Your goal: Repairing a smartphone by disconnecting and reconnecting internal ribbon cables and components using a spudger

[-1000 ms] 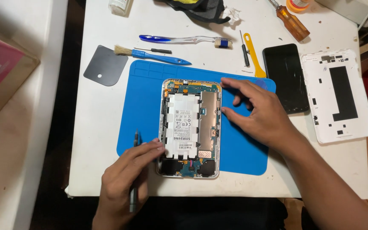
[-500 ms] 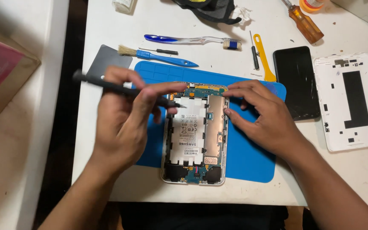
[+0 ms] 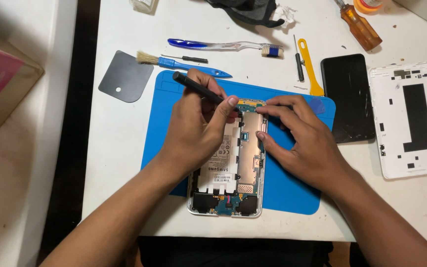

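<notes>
Both hands now on opened white tablet (image 3: 233, 163): my left hand (image 3: 196, 131), moved up from lower edge, grips black screwdriver (image 3: 198, 89), tip at top board; right hand (image 3: 297, 141) loosely spread, empty, steadying frame.

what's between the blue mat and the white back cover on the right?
Head view: a black screen panel lies on the table between the blue mat and the white back cover, just clear of the right hand.
</notes>
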